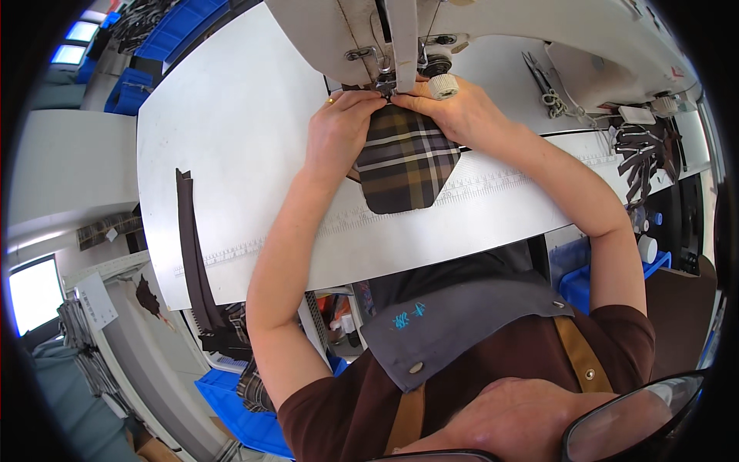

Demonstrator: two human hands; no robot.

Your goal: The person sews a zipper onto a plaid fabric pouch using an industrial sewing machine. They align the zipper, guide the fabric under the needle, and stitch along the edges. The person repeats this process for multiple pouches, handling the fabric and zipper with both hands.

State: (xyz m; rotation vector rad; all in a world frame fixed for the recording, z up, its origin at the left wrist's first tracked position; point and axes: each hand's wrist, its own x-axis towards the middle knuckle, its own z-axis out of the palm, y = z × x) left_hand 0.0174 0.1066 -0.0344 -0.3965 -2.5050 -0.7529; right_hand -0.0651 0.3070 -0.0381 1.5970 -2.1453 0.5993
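Fabric (408,165), plaid, lies on tabletop (231,154) between near edge and sewing machine (523,19); left hand (335,131) and right hand (468,115) have fingers closed, pinching its far end by presser foot (386,83). Step looks like seam alignment; next move likely calls for guiding edge straight, all fingertips clear of needle.

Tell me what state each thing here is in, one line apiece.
Sewing machine, threaded
Plaid cloth, flat, top end at the machine
Left hand, touching cloth
Right hand, touching cloth
Scissors, lying, tips apart
Dark strip, draped over table edge
Apron, worn
Glasses, worn
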